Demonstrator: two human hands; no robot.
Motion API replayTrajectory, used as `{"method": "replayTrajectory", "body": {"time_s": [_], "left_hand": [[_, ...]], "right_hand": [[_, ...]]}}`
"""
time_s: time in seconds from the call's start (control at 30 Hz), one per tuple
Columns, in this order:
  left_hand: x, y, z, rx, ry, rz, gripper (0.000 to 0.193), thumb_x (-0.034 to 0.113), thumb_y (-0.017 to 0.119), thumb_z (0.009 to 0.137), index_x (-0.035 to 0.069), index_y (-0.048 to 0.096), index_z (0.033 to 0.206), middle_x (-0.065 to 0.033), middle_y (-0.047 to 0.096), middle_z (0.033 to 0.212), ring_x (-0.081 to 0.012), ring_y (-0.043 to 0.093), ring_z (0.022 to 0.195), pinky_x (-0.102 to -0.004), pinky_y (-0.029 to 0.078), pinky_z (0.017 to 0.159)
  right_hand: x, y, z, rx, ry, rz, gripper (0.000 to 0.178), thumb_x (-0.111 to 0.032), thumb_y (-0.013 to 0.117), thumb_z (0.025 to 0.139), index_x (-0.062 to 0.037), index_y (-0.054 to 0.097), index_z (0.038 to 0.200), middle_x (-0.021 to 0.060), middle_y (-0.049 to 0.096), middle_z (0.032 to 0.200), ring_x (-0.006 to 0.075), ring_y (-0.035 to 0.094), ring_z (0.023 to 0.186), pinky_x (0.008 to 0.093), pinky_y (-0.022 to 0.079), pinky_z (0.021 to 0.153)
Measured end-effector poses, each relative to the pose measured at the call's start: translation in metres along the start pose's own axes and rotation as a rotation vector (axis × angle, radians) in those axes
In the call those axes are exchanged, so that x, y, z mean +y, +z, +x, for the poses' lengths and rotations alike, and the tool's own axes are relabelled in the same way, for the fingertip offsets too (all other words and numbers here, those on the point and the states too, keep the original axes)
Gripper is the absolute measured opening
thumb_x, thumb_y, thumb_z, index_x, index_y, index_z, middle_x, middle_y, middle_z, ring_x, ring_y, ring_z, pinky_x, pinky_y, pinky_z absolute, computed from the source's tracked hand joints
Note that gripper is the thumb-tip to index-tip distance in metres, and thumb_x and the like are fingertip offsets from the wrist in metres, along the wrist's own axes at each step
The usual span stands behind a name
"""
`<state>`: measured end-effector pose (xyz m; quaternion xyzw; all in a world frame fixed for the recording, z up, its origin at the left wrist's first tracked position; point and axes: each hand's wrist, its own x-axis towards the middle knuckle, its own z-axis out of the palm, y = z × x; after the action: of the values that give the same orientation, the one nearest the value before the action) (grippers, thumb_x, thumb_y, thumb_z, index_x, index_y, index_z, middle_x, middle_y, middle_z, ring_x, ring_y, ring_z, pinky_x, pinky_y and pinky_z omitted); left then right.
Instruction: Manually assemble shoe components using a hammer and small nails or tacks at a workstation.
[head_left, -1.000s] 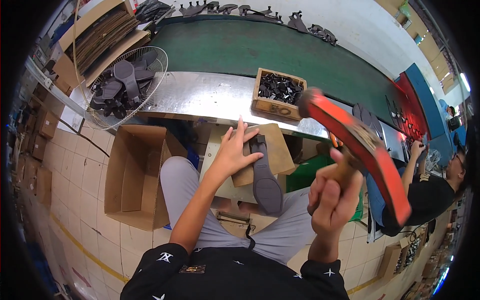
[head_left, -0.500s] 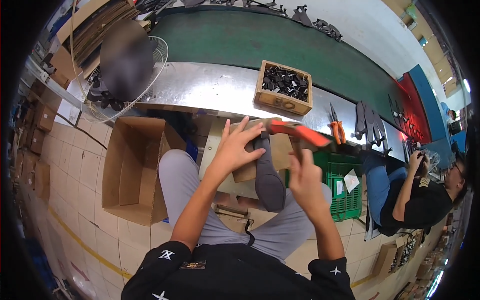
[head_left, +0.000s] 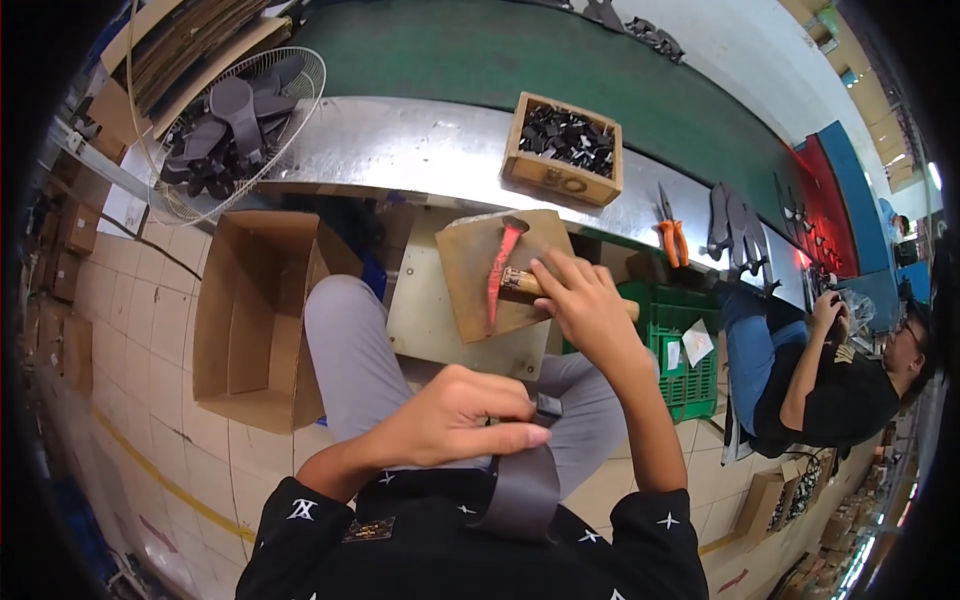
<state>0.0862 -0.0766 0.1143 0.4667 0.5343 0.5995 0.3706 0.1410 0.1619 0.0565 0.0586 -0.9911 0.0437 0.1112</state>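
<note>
While a wire basket (head_left: 322, 88) of dark soles (head_left: 235, 105) stands at far left, beyond an open cardboard box (head_left: 252, 300), the left hand (head_left: 458, 415) has its fingers closed on a grey shoe sole (head_left: 525, 490) above the lap. Farther right, a red-headed hammer (head_left: 497, 270) lies on a tan board (head_left: 463, 260); the right hand's (head_left: 590, 308) fingers touch its wooden handle (head_left: 520, 281), whether gripping I cannot tell.

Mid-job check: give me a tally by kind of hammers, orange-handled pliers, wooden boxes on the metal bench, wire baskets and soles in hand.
Hammer, at the right hand: 1
Orange-handled pliers: 1
Wooden box: 1
Wire basket: 1
Sole, held in the left hand: 1
Total: 5
</note>
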Motion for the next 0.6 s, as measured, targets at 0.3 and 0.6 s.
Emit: {"method": "replayTrajectory", "body": {"time_s": [0.3, 0.6], "left_hand": [[0.011, 0.019, -0.011, -0.120, -0.280, -0.191, 0.026, 0.022, 0.057, 0.100, -0.002, 0.065, 0.096, -0.0093, 0.064, 0.090, -0.0173, 0.062, 0.086, -0.0288, 0.048, 0.077], [0.005, 0.039, -0.010, -0.290, -0.474, -0.624, 0.035, 0.024, 0.044, 0.107, -0.005, 0.059, 0.119, -0.0143, 0.060, 0.117, -0.0235, 0.056, 0.115, -0.0325, 0.042, 0.100]], "right_hand": [[-0.105, -0.020, -0.055, 0.172, 0.174, 1.971, 0.064, -0.070, 0.048, 0.089, -0.0069, 0.058, 0.093, 0.0228, 0.066, 0.106, 0.0344, 0.060, 0.106, 0.0485, 0.046, 0.095], [-0.102, -0.034, -0.068, 0.218, 0.205, 2.100, 0.052, -0.058, 0.055, 0.094, -0.0077, 0.062, 0.084, 0.0080, 0.067, 0.086, 0.0273, 0.059, 0.097, 0.0457, 0.038, 0.096]]}}
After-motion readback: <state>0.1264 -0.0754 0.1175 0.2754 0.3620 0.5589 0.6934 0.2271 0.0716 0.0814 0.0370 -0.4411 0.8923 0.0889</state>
